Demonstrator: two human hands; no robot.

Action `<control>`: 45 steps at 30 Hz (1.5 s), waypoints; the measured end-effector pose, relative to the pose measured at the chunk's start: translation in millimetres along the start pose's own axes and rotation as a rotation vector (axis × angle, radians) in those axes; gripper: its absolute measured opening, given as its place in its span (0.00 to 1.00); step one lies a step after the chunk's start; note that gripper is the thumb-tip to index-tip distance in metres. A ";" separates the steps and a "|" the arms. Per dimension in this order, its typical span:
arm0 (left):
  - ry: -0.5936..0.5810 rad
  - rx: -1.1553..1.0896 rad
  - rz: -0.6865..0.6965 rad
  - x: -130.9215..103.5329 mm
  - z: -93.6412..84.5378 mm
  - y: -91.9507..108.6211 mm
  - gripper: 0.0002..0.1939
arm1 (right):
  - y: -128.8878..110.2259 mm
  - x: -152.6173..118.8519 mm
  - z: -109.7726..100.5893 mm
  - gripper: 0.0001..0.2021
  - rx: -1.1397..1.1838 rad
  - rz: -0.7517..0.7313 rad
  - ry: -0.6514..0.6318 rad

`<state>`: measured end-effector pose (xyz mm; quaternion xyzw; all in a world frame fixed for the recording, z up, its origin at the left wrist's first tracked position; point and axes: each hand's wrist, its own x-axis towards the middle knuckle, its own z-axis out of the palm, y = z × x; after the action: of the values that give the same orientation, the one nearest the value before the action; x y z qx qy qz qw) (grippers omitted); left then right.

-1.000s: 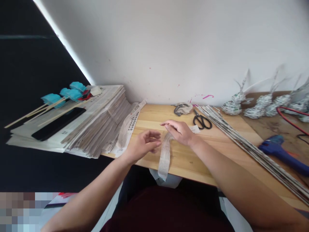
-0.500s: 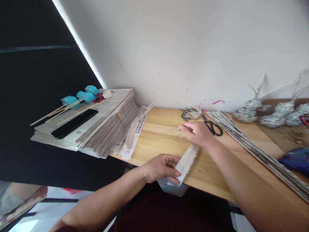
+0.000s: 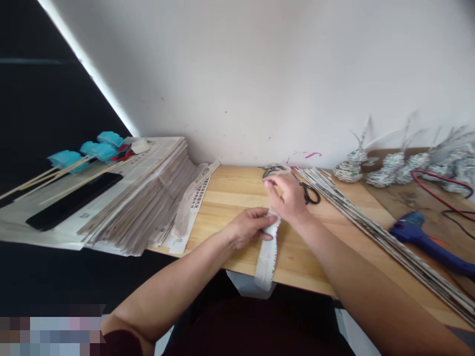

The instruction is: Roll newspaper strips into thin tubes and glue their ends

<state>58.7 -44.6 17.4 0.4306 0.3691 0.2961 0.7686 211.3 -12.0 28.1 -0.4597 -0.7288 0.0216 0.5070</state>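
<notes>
The paper strip [image 3: 265, 261] runs down over the wooden table [image 3: 232, 193] to its near edge in our head view, and we see the left hand [image 3: 250, 228] pinching it between thumb and fingers. The right hand [image 3: 288, 197] curls at its upper end, though we cannot tell what those fingers grasp; scissors [image 3: 313, 194] lie just beside.

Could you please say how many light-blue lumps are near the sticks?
4: the leftmost lump, two middle lumps and the rearmost lump, by the left edge of the newspaper stack; others may be hidden.
</notes>
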 end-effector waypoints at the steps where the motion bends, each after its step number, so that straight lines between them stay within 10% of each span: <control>1: 0.039 -0.011 0.021 3.8 -4.2 1.5 0.14 | 9.0 2.9 -0.1 0.17 0.061 0.113 0.022; 7: 0.192 -0.021 0.106 22.4 -24.8 11.8 0.08 | 36.0 7.4 5.2 0.30 0.755 0.897 -0.320; 16: 0.031 -0.121 0.067 52.1 -16.9 23.1 0.05 | 32.7 -1.5 17.7 0.16 0.565 0.637 -0.130; 22: 0.033 -0.098 0.097 70.8 -26.1 14.3 0.08 | 60.6 2.6 7.2 0.16 -0.194 0.305 -0.109; 28: -0.124 -0.048 0.154 70.2 -40.8 7.4 0.16 | 77.9 7.0 9.7 0.28 -0.720 0.368 -0.235; 33: -0.175 -0.036 0.164 72.7 -41.7 6.8 0.18 | 81.0 21.7 13.8 0.13 -0.801 0.375 -0.316; 45: -0.166 -0.026 0.155 72.3 -41.3 8.8 0.18 | 78.1 26.0 19.3 0.21 -0.725 0.346 -0.277</control>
<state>63.5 33.6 -12.3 0.4707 0.2660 0.3226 0.7769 245.6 59.4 -1.4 -0.7167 -0.6624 -0.0899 0.1988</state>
